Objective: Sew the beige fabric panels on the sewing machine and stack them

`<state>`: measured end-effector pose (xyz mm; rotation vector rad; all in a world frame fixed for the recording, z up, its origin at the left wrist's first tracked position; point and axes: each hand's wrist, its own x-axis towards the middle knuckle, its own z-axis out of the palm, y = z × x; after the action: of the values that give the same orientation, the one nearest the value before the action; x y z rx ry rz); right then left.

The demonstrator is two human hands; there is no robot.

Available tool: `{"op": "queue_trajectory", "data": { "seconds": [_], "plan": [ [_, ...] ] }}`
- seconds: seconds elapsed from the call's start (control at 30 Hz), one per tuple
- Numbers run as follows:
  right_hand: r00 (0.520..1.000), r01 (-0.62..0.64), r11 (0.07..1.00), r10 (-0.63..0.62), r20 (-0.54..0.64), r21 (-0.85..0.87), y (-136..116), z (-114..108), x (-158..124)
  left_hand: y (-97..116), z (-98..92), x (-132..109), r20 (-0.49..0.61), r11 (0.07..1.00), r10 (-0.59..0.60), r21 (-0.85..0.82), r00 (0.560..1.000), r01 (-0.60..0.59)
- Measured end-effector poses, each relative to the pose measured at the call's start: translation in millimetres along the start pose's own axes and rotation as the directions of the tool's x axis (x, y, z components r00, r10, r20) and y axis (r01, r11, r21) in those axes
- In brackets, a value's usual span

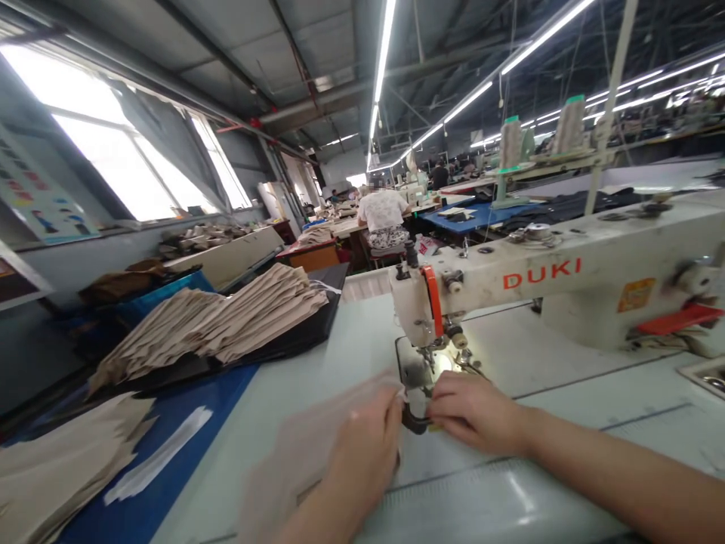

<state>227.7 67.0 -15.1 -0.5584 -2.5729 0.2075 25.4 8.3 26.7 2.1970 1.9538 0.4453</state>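
My left hand (368,438) is closed on the edge of a thin beige fabric piece (306,438), which spreads leftward over the table and is blurred by motion. My right hand (481,412) lies just in front of the needle area of the sewing machine (555,264), its fingers bent and pressed together. Whatever they hold is hidden. Between both hands sits a dark curved part (416,419) at the front of the metal needle plate (416,370). The lit presser foot (431,359) is just beyond my fingertips.
Stacked beige fabric pieces (254,310) lie on dark cloth at the left. Nearer are more beige pieces (68,453) and a white strip (158,453) on a blue surface (226,393). Thread cones (510,143) stand behind the machine. A person (385,211) sits further ahead.
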Motion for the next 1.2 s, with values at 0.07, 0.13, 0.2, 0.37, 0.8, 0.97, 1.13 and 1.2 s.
{"op": "queue_trajectory", "data": {
  "seconds": [0.07,0.13,0.2,0.37,0.8,0.97,1.13,1.2],
  "plan": [
    [0.993,0.106,0.994,-0.105,0.058,-0.009,-8,1,4,3,1.0,-3,0.014,0.996,0.021,0.089,1.0,-0.022],
    [0.984,0.152,0.988,-0.148,0.096,-0.037,-13,1,7,9,4.2,-8,0.065,0.981,0.064,0.178,0.996,-0.075],
    [0.995,0.078,0.995,-0.074,0.073,-0.063,-12,0,9,14,6.3,-16,0.115,0.964,0.11,0.231,0.987,-0.134],
    [0.984,-0.169,0.982,0.163,-0.074,-0.086,2,-2,6,9,-0.5,-23,0.147,0.963,0.216,0.128,0.965,-0.235],
    [0.998,0.036,0.997,-0.032,-0.053,0.073,-9,-6,0,-47,12.6,-8,0.289,0.965,0.18,0.136,0.94,-0.226],
    [0.997,0.025,0.99,-0.035,0.063,0.142,-16,-2,-4,-34,6.3,-18,0.237,0.977,0.184,0.066,0.954,-0.204],
    [0.998,0.061,0.993,-0.064,0.027,0.102,-6,1,-10,-91,-11.5,-24,-0.149,0.988,0.129,0.099,0.98,-0.115],
    [0.998,0.06,0.995,-0.06,-0.002,0.084,-3,2,-11,-136,-34.3,-26,-0.294,0.982,-0.046,0.16,0.955,0.096]
  ]
}}
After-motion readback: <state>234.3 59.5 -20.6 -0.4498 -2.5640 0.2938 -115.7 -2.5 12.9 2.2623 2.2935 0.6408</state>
